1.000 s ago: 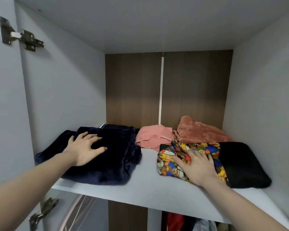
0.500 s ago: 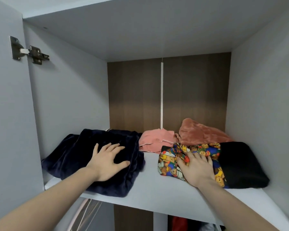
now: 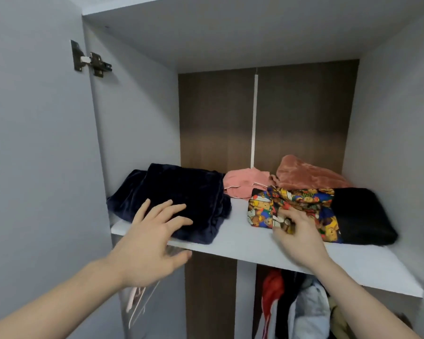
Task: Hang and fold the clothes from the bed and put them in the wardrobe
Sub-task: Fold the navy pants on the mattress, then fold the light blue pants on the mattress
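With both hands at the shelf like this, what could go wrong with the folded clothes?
1. The navy garment overhangs the front edge of the shelf; it may slide off as the left hand lets go.
2. The right hand is at the edge of the bear-print garment; pulling away could drag it forward or undo its fold.

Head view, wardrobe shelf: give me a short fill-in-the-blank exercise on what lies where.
1. The left hand hovers in front of the folded ____ garment.
2. The bear-print cloth lies on a ____ garment.
3. The two pink garments lie at the ____ of the shelf.
4. Fingers of the ____ hand curl at the print cloth's front edge.

Missing words: navy; black; back; right
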The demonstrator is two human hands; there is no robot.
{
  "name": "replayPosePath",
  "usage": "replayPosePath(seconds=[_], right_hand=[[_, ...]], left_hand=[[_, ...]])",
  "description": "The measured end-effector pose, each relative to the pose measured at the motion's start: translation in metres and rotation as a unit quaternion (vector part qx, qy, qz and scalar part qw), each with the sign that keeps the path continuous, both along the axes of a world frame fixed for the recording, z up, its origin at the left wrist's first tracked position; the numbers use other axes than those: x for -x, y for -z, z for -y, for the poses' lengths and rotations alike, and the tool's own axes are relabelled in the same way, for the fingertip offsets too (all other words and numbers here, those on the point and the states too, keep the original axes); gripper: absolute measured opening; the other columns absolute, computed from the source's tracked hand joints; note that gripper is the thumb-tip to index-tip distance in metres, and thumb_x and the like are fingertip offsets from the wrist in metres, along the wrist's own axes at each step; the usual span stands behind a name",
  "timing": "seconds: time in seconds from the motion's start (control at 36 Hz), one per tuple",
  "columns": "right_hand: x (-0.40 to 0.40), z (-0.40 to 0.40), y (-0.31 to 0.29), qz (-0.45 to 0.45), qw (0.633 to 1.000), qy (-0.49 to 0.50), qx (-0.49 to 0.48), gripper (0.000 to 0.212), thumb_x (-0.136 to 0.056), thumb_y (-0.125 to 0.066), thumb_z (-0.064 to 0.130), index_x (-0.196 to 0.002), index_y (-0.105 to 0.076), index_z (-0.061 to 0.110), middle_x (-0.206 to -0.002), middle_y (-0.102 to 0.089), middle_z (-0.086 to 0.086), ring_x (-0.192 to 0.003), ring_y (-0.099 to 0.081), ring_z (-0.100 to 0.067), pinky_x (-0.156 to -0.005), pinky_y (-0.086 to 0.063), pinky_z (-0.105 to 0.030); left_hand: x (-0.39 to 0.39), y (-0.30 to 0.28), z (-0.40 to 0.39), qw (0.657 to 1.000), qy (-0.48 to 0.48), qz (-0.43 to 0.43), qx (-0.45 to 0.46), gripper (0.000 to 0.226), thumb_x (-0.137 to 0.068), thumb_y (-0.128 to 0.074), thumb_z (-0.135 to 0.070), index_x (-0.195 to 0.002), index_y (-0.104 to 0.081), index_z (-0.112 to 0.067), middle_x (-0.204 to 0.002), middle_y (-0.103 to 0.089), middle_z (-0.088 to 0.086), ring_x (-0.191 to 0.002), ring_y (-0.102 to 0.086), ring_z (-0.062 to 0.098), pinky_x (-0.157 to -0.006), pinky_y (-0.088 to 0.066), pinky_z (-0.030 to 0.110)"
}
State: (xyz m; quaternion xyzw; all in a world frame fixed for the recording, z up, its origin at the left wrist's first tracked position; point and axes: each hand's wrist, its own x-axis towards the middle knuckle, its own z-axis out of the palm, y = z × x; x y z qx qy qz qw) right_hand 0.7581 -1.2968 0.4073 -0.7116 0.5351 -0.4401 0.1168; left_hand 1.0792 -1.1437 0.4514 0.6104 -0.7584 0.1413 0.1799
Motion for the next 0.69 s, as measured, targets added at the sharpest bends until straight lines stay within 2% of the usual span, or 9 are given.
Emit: replayPosePath(seconds=[0.08, 0.14, 0.19, 0.28, 0.36, 0.42, 0.5, 0.64, 0.69], right_hand=[[-0.041, -0.055, 0.004, 0.095, 0.990, -0.104, 0.011, 0.032, -0.090, -0.071, 0.019, -0.118, -0.065, 0.034, -0.130, -0.055, 0.021, -0.129, -0.049, -0.005, -0.110, -0.038, -0.031], [-0.077, -0.094, 0.010, 0.111, 0.979, -0.169, -0.001, 0.031, -0.092, -0.070, 0.020, -0.117, -0.065, 0.038, -0.132, -0.056, 0.024, -0.128, -0.047, 0.004, -0.109, -0.038, -0.026], [-0.113, -0.133, 0.019, 0.116, 0.964, -0.238, -0.015, 0.030, -0.092, -0.071, 0.019, -0.115, -0.066, 0.037, -0.128, -0.059, 0.026, -0.125, -0.051, 0.006, -0.105, -0.041, -0.022], [-0.164, -0.194, 0.038, 0.055, 0.927, -0.362, -0.076, 0.032, -0.092, -0.071, 0.019, -0.117, -0.066, 0.038, -0.121, -0.061, 0.028, -0.120, -0.054, 0.008, -0.101, -0.046, -0.019], [-0.206, -0.257, 0.066, -0.040, 0.869, -0.475, -0.132, 0.035, -0.092, -0.072, 0.024, -0.123, -0.064, 0.037, -0.130, -0.056, 0.026, -0.122, -0.053, 0.006, -0.104, -0.047, -0.024], [-0.229, -0.298, 0.087, -0.076, 0.827, -0.535, -0.158, 0.036, -0.092, -0.072, 0.028, -0.125, -0.062, 0.039, -0.134, -0.052, 0.027, -0.124, -0.051, 0.004, -0.106, -0.046, -0.027], [-0.256, -0.360, 0.112, -0.106, 0.769, -0.605, -0.177, 0.035, -0.094, -0.069, 0.033, -0.126, -0.059, 0.044, -0.134, -0.048, 0.034, -0.126, -0.048, 0.007, -0.107, -0.044, -0.024], [-0.302, -0.461, 0.136, -0.123, 0.677, -0.696, -0.206, 0.034, -0.095, -0.066, 0.033, -0.125, -0.058, 0.048, -0.137, -0.047, 0.034, -0.126, -0.049, 0.007, -0.107, -0.044, -0.023], [-0.324, -0.506, 0.144, -0.145, 0.621, -0.743, -0.204, 0.035, -0.095, -0.066, 0.032, -0.125, -0.058, 0.048, -0.138, -0.047, 0.034, -0.126, -0.050, 0.006, -0.107, -0.044, -0.023]], left_hand=[[-0.016, 0.014, -0.055, 0.999, -0.013, -0.044, -0.002, 0.060, -0.085, -0.049, -0.073, -0.140, -0.043, -0.051, -0.160, -0.018, -0.028, -0.152, -0.002, -0.002, -0.127, 0.003, 0.040], [-0.031, 0.025, -0.094, 0.996, -0.037, -0.078, -0.001, 0.057, -0.084, -0.051, -0.071, -0.137, -0.045, -0.051, -0.158, -0.023, -0.028, -0.150, -0.013, -0.003, -0.127, -0.001, 0.034], [-0.048, 0.038, -0.136, 0.991, -0.070, -0.112, -0.004, 0.060, -0.081, -0.052, -0.070, -0.137, -0.050, -0.048, -0.156, -0.032, -0.025, -0.147, -0.023, -0.001, -0.124, -0.003, 0.031], [-0.071, 0.067, -0.212, 0.980, -0.146, -0.132, -0.020, 0.059, -0.080, -0.051, -0.071, -0.134, -0.052, -0.047, -0.155, -0.036, -0.023, -0.143, -0.034, 0.002, -0.124, -0.007, 0.035], [-0.090, 0.101, -0.301, 0.960, -0.219, -0.172, -0.039, 0.055, -0.080, -0.052, -0.070, -0.131, -0.052, -0.048, -0.153, -0.039, -0.024, -0.139, -0.039, 0.001, -0.125, -0.011, 0.038], [-0.096, 0.126, -0.365, 0.939, -0.278, -0.194, -0.054, 0.054, -0.081, -0.051, -0.070, -0.130, -0.053, -0.048, -0.153, -0.038, -0.027, -0.138, -0.039, -0.001, -0.126, -0.014, 0.042], [-0.096, 0.161, -0.456, 0.899, -0.370, -0.227, -0.061, 0.051, -0.080, -0.055, -0.068, -0.127, -0.056, -0.048, -0.151, -0.040, -0.027, -0.132, -0.045, 0.003, -0.121, -0.024, 0.042], [-0.070, 0.201, -0.594, 0.809, -0.512, -0.281, -0.058, 0.050, -0.080, -0.064, -0.061, -0.128, -0.056, -0.047, -0.150, -0.038, -0.028, -0.132, -0.046, 0.008, -0.111, -0.039, 0.037], [-0.049, 0.206, -0.650, 0.772, -0.566, -0.285, -0.046, 0.052, -0.079, -0.063, -0.061, -0.128, -0.058, -0.045, -0.150, -0.040, -0.026, -0.136, -0.044, 0.007, -0.112, -0.040, 0.038]])
